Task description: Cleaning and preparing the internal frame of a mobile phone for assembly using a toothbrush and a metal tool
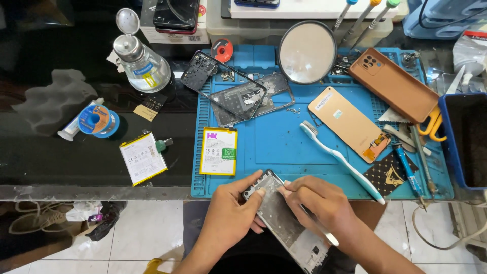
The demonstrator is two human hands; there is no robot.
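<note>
Head view: a grey gutted phone frame (284, 218) is held just off the near edge of the blue ribbed work mat (274, 147), left hand (231, 215) fingers clamped on it. A slim white tool (319, 231) is pinched by the right hand (324, 203). The dark desk (45, 152) is crowded; pale floor tiles (137, 233) lie below.

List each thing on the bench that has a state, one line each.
Left hand: gripping the phone frame.
Right hand: holding a white tool, fingers on the frame.
Phone frame: opened, held tilted over the mat edge.
Liquid bottle: cap flipped open.
Back cover: detached, lying outer side up.
Batteries: removed, lying flat.
</note>
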